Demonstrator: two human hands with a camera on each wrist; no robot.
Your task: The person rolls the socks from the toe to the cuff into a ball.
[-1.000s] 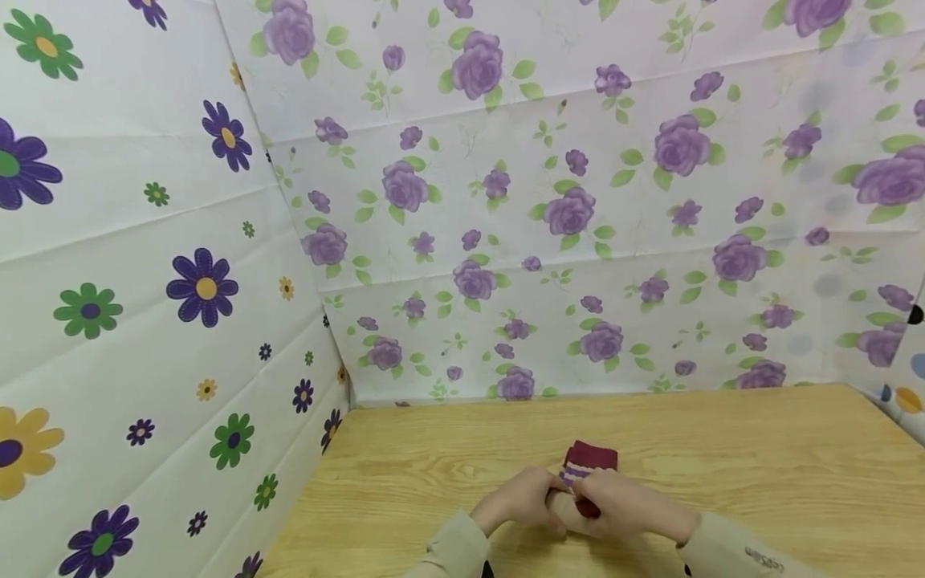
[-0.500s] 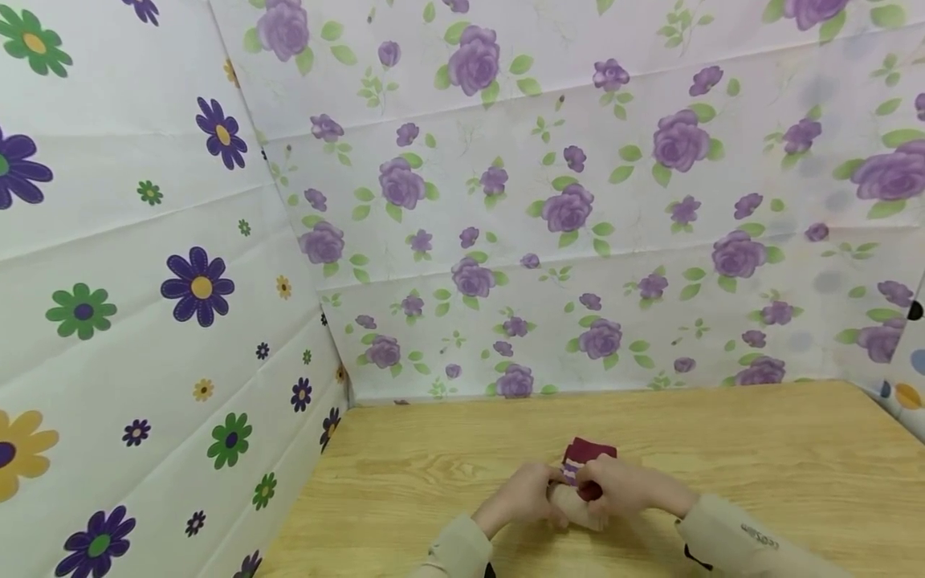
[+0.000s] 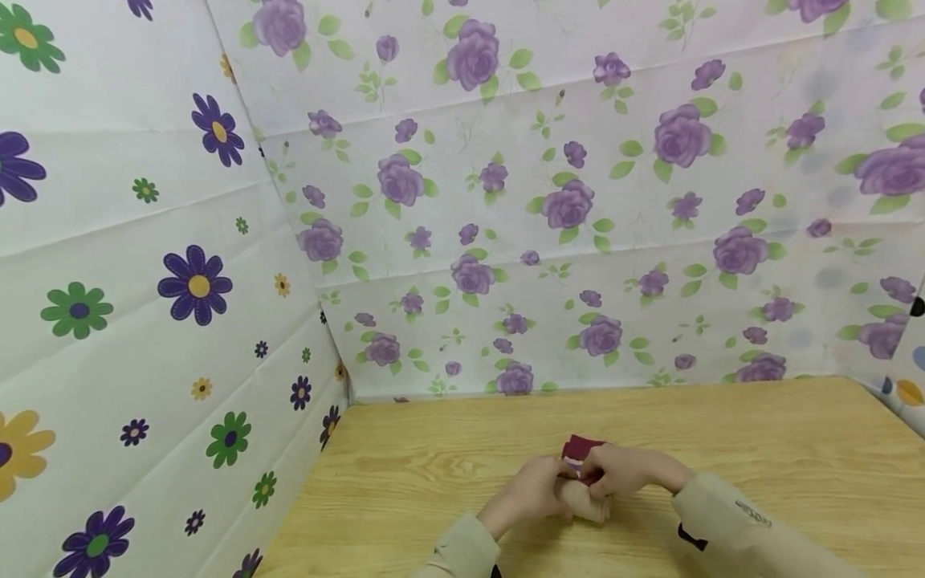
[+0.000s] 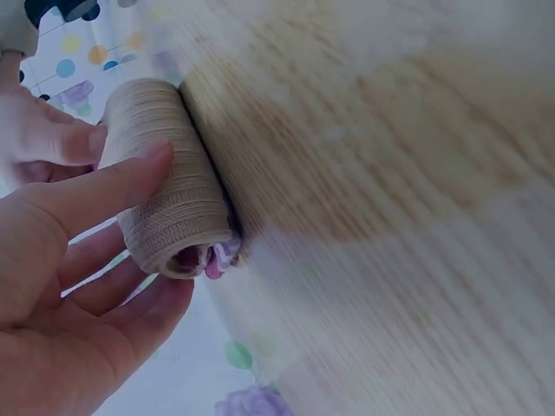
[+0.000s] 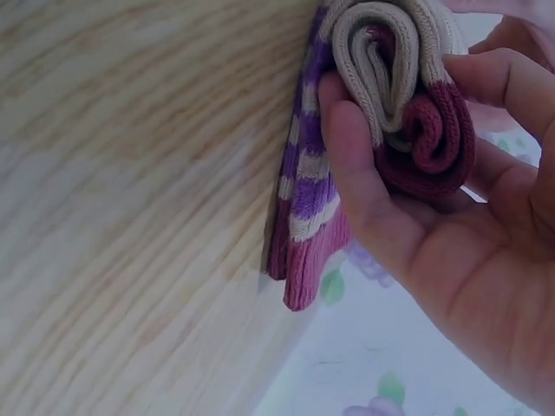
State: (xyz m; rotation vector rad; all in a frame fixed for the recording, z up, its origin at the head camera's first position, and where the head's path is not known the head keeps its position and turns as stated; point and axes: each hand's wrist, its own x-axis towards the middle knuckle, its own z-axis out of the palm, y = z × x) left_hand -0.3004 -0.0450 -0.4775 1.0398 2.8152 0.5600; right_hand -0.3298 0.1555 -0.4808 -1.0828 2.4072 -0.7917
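A knit roll (image 3: 584,502), beige outside and maroon within, is at the table (image 3: 405,474), between the person's two hands. The left hand (image 3: 527,494) is at the roll's left end, its wrist nearer the person than the roll. Its thumb presses along one side of the roll and its fingers curl round the other, parted only by the roll's thickness. The right hand (image 3: 629,470) comes in from the roll's right with the wrist bent; its fingers and thumb curl closely round the roll's right end, gripping it. Beyond the roll its flat end (image 5: 312,191), striped purple and beige with a maroon tip, lies along the table.

From the head, the hands cover both ends of the roll, and the right hand hides part of the flat end. The right wrist view cuts the roll off at the top edge; the left wrist view cuts off the right hand beyond the roll. A dark and white object (image 4: 61,10) past the roll is too cropped to identify.
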